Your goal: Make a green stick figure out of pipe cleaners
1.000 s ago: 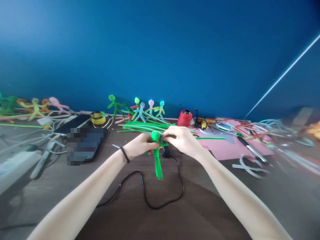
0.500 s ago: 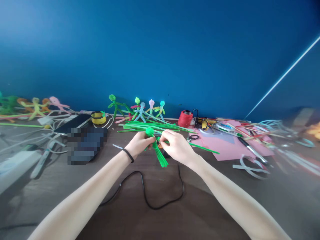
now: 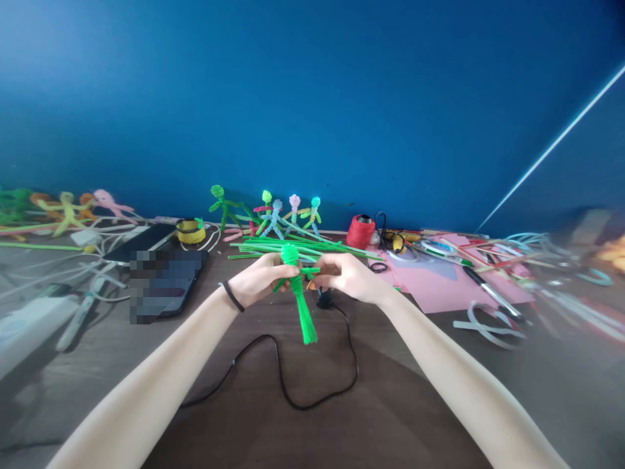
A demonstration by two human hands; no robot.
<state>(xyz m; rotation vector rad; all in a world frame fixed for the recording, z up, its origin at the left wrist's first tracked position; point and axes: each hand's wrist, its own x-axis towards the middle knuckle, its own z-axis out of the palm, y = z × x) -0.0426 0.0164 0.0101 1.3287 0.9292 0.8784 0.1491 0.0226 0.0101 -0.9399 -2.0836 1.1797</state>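
A bright green pipe-cleaner figure (image 3: 298,293) with a round coiled head hangs upright between my hands above the brown table (image 3: 317,430). My left hand (image 3: 256,279) pinches the figure's left arm and body just under the head. My right hand (image 3: 344,275) pinches the right arm piece, fingers closed on it. The legs dangle down freely. Just behind my hands lies a bundle of loose green pipe cleaners (image 3: 293,247).
Several finished pipe-cleaner figures (image 3: 273,213) lean against the blue wall, more at far left (image 3: 68,205). A phone (image 3: 163,283) lies left, a black cable (image 3: 293,384) loops in front, a red thread spool (image 3: 361,231), pink paper (image 3: 439,286) and scraps right.
The figure was tilted half a second ago and now hangs straight. The loose green stem by my right hand is gone from view, and both hands sit slightly higher.
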